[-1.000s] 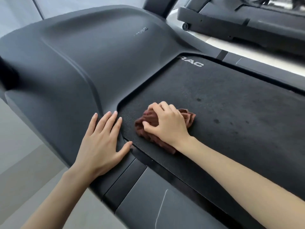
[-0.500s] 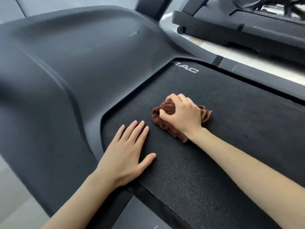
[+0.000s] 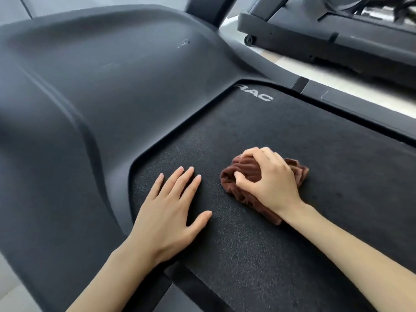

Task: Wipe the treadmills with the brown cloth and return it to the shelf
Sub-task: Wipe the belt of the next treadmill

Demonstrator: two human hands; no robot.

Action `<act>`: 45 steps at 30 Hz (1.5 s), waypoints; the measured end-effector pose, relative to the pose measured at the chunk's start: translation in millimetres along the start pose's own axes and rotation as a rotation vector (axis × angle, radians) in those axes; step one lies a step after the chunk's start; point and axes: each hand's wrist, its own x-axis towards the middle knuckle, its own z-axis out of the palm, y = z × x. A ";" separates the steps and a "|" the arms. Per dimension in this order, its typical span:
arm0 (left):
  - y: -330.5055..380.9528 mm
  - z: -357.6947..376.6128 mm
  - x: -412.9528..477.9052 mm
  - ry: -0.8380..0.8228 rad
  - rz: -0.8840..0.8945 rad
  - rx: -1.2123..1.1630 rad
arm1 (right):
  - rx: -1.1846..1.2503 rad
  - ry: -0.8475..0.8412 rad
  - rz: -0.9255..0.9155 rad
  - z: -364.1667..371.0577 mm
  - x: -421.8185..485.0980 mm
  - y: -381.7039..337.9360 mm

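My right fingers (image 3: 255,154) are curling round the bunched cloth (image 3: 244,171), pressing it onto the belt (image 3: 258,127). My left fingers (image 3: 180,183) are lying straight, slightly spread, flat on the belt just left of the cloth, near the hood (image 3: 101,86). A second treadmill (image 3: 326,39) is standing beyond.

The brown cloth (image 3: 244,174) is a crumpled, ribbed wad lying on the black, grainy running surface of the near treadmill (image 3: 258,255), close to the curved edge of its smooth dark grey hood (image 3: 101,91). The right hand (image 3: 270,183) grips it from above. A second dark treadmill (image 3: 337,41) stands alongside at the upper right.
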 end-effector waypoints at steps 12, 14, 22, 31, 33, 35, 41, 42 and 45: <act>25.7 13.8 26.8 0.019 -0.011 0.040 | -0.145 -0.030 0.214 32.3 104.9 12.3; 25.2 13.0 26.6 0.010 -0.004 0.041 | -0.123 -0.051 0.184 22.4 85.9 11.2; 23.5 16.7 24.3 0.036 0.034 0.022 | -0.064 -0.036 0.160 -86.0 -123.0 41.5; 61.2 15.0 11.3 -0.020 0.100 0.025 | -0.124 0.040 0.335 -49.8 -13.2 69.0; 67.6 15.4 6.9 -0.004 0.116 0.024 | -0.128 0.007 0.336 -45.8 3.3 68.4; 66.1 14.4 6.3 0.006 0.116 0.017 | -0.082 -0.001 0.294 -50.0 -7.1 61.5; 64.6 18.1 6.3 0.018 0.130 0.030 | -0.010 -0.117 0.019 -101.6 -137.1 59.9; 64.9 18.4 6.4 0.016 0.129 0.035 | -0.021 -0.131 0.007 -109.3 -143.8 66.9; 65.6 19.3 5.0 0.011 0.119 0.036 | -0.062 -0.092 0.101 -106.4 -112.4 83.7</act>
